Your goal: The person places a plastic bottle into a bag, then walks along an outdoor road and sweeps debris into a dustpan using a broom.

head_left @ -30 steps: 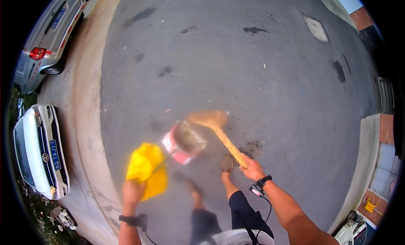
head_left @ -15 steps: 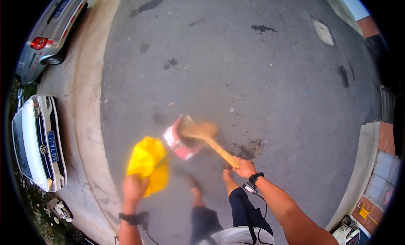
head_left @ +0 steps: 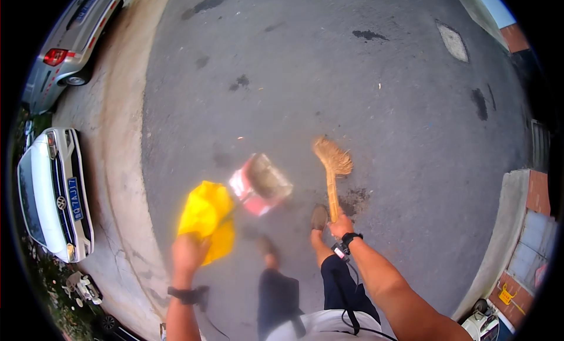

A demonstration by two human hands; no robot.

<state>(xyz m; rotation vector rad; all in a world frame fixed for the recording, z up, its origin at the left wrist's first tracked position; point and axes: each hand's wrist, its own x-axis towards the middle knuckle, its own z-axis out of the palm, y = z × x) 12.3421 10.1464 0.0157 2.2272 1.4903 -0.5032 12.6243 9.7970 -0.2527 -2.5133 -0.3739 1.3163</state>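
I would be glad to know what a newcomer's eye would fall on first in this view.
Probably the bright yellow bag-like item at the person's left hand, left of and below the picture's centre, with a hazy red-and-white dustpan just beyond it. Next would come the straw-coloured broom in the right hand, its head pointing away from the person. At the far left, a white car also stands out.

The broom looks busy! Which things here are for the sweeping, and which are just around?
Seem part of the sweeping:
- broom, in the right hand
- red-and-white dustpan, a bit blurry
- yellow bag-like thing, in the left hand; probably part of it

Just around:
- white car, left side
- silver vehicle, upper left
- dark stain on the ground
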